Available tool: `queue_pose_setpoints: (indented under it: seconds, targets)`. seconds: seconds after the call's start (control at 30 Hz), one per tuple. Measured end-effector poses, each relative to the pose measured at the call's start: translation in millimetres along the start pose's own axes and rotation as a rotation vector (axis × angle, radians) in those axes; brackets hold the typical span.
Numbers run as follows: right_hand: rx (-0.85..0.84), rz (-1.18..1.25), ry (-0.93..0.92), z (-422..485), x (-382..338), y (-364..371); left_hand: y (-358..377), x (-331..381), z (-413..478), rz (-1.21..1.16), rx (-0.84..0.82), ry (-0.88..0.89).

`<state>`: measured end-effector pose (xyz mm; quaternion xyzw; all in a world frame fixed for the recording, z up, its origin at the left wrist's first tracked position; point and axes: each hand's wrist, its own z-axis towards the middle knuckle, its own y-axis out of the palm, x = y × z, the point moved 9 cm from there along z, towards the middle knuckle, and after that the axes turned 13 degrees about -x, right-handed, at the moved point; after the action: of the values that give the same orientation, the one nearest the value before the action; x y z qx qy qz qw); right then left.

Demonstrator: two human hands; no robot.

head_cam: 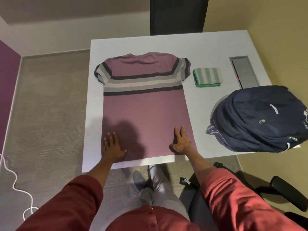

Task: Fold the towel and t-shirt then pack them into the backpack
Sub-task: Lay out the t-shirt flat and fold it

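Smoothing is the step in hand, I judge: left grip [114,146] and right grip [181,141] lie flat, fingers spread, holding nothing, pressing the near hem of the t-shirt [143,105] spread out on the surface [166,45]. Next I'd need to pinch one side edge and fold inward. Right of it lies the backpack [260,117]; beyond, the towel [207,77], already folded.

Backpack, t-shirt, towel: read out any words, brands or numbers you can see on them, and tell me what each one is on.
Backpack: one short line of white lettering on the front, too blurred to read.
Backpack, right edge: a white mark, cut off by the picture's edge, unreadable.
T-shirt: stripes only, no text.
Towel: stripes only, no text.
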<state>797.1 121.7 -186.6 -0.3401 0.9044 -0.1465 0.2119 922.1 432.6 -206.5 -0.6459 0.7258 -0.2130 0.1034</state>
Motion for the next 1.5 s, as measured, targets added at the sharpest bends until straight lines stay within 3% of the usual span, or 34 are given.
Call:
queue_pose_setpoints:
  seconds: [0.1, 0.27, 0.4, 0.77, 1.23, 1.5]
  targets:
    - [0.106, -0.081, -0.004, -4, 0, -20, -17, 18, 5, -0.023, -0.005, -0.019]
    - [0.232, -0.099, -0.053, -5, -3, -69, -82, 108, 8, 0.074, 0.141, 0.200]
    - [0.301, -0.064, -0.085, 1, -7, -125, -124, 181, 12, 0.102, 0.189, 0.271]
    - [0.335, -0.093, -0.173, 49, -6, -282, -197, 320, 60, 0.175, 0.095, 0.310]
    - [0.362, -0.157, -0.187, 155, -24, -432, -285, 403, 158, 0.223, 0.107, 0.367]
    - [0.383, -0.142, -0.258, 215, -25, -456, -321, 435, 224, 0.376, 0.179, 0.423]
